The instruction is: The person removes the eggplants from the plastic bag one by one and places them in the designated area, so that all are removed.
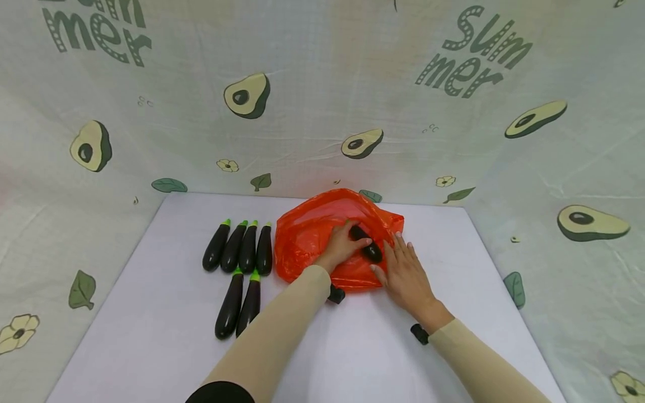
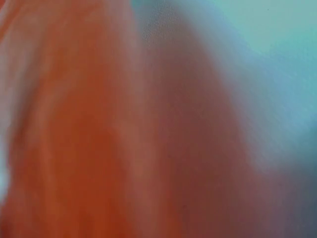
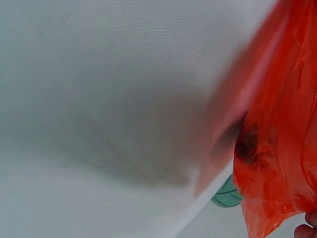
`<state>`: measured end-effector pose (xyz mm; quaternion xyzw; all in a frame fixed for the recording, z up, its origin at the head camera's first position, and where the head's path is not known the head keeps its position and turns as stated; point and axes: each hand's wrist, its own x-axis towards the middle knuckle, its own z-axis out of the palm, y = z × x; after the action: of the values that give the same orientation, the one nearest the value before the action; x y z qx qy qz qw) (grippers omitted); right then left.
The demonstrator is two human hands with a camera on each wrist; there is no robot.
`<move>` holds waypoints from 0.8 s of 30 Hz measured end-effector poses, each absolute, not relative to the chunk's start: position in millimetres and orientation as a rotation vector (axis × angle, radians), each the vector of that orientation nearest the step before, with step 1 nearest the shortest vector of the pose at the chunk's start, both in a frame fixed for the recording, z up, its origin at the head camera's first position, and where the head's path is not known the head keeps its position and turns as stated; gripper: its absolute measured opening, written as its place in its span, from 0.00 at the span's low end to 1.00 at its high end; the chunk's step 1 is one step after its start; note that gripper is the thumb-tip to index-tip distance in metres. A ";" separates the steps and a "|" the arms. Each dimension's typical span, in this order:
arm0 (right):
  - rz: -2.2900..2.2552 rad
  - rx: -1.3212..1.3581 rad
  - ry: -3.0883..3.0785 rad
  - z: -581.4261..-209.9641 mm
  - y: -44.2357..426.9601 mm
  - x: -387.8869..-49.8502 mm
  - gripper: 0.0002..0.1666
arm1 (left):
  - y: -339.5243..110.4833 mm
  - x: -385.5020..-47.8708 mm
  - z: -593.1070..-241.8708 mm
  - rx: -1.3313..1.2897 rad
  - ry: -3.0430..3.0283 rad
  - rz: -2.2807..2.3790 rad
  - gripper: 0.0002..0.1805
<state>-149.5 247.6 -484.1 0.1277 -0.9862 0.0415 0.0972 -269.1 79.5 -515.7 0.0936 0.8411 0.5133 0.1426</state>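
A red plastic bag (image 1: 302,246) lies spread on the white table with its mouth toward me. Inside the mouth, my left hand (image 1: 340,246) grips a dark eggplant (image 1: 374,253) between thumb and fingers. Against the bag's right side rests my right hand (image 1: 405,274), its fingers fairly straight and the thumb apart. The left wrist view is blurred, with the orange-red of the bag (image 2: 89,148) filling its left half. From the right wrist, the crinkled bag (image 3: 282,144) shows at the right, and fingertips (image 3: 306,230) appear in the lower corner.
Left of the bag, several eggplants (image 1: 216,246) with green stem ends stand in a row. Two more eggplants (image 1: 230,307) lie below them, one partly behind my left sleeve. A cloth printed with avocados (image 1: 247,95) hangs behind the white table (image 1: 166,313).
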 end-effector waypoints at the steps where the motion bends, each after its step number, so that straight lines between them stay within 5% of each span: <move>1: 0.118 0.377 -2.923 -484.0 247.6 -149.4 0.46 | 79.5 -268.9 -515.8 0.269 2.430 1.477 0.42; 24: 0.131 0.362 -2.899 -488.3 253.5 -145.7 0.47 | 75.8 -274.7 -517.7 0.219 2.297 1.571 0.44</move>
<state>-145.7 253.5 -488.3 0.1232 -0.9854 0.0444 0.1084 -274.7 75.8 -517.7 0.0772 0.8102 0.5543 0.1742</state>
